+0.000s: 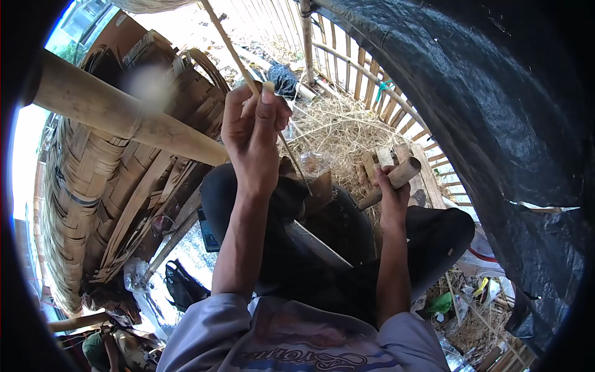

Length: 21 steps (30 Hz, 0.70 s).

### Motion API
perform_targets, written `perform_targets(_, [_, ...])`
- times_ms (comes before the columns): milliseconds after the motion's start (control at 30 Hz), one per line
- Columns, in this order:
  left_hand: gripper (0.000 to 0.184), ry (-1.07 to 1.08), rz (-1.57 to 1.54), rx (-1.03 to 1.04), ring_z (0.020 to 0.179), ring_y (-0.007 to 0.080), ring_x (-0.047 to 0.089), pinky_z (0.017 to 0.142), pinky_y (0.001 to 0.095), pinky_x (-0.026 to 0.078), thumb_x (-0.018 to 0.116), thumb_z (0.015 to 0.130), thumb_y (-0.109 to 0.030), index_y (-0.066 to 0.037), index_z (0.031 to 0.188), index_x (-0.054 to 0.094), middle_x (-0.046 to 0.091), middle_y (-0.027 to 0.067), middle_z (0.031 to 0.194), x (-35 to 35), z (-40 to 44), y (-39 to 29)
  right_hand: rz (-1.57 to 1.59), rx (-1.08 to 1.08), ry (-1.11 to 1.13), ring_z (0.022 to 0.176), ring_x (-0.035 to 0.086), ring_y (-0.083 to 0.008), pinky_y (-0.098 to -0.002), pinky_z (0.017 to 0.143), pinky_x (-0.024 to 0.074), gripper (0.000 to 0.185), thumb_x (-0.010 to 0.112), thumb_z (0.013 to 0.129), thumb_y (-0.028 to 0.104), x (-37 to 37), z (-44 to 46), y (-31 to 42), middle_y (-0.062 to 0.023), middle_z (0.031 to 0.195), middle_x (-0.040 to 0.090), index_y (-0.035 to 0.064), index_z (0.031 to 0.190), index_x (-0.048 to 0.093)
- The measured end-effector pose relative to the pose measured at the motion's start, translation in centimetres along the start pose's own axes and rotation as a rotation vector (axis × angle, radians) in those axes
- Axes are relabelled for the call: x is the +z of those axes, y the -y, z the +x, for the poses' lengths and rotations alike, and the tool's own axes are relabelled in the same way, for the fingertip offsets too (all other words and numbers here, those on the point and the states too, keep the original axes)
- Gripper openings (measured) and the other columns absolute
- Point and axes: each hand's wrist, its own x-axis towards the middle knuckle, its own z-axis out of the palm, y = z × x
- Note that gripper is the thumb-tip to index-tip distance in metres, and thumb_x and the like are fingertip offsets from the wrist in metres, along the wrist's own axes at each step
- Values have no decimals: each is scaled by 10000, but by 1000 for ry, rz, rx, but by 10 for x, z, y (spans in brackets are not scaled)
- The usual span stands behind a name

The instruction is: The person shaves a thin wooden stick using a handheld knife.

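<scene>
My left hand (254, 133) is raised in front of me, its thumb and fingers pinched around a long, thin bamboo strip (228, 43). The strip slants from the top edge down past the hand, its lower end near a brown, flat-faced piece (320, 191) above my lap. On the right, my right hand (395, 193) is wrapped around a thick, round wooden handle (404, 173). The handle tilts down to the left, and what its lower end joins is hard to make out against my dark trousers. A narrow grey strip (316, 245) lies between my legs.
A thick bamboo pole (124, 111) crosses on the left, before large woven bamboo baskets (87, 186). Black plastic sheeting (489, 105) hangs at right beside a bamboo slat fence (353, 68). Shavings (338, 130) cover the ground ahead. Another person (111, 350) is partly visible at lower left.
</scene>
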Motion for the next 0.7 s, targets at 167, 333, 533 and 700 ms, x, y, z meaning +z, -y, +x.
perform_targets(167, [94, -112, -83, 10, 643, 81, 506, 601, 215, 436, 510, 936, -113, -75, 1023, 514, 557, 43, 759, -6, -4, 5, -41, 27, 30, 705, 515, -86, -247, 673, 405, 163, 689, 804, 117, 2, 0, -2, 7, 785, 537, 57, 881, 558])
perform_targets(333, [112, -109, 92, 68, 654, 92, 524, 584, 239, 413, 528, 927, -106, -56, 1017, 486, 568, 52, 729, 5, -7, 10, -79, 49, 14, 702, 516, -89, -247, 672, 408, 165, 686, 804, 120, 5, -2, -1, 5, 779, 535, 58, 886, 557])
perform_targets(533, [240, -222, -22, 83, 578, 68, 259, 532, 232, 273, 396, 989, -291, -98, 847, 386, 316, -21, 661, 10, -8, 8, -12, -18, -22, 727, 519, -102, -260, 709, 413, 168, 683, 800, 110, 12, -5, -8, -10, 786, 531, 57, 890, 552])
perform_targets(700, [374, -282, 8, 50, 521, 62, 192, 475, 232, 198, 390, 983, -362, -131, 695, 331, 239, -45, 594, -3, -14, -9, 174, -46, 11, 727, 516, -123, -278, 722, 420, 129, 631, 806, 26, 17, -3, -15, -18, 767, 503, 52, 856, 515])
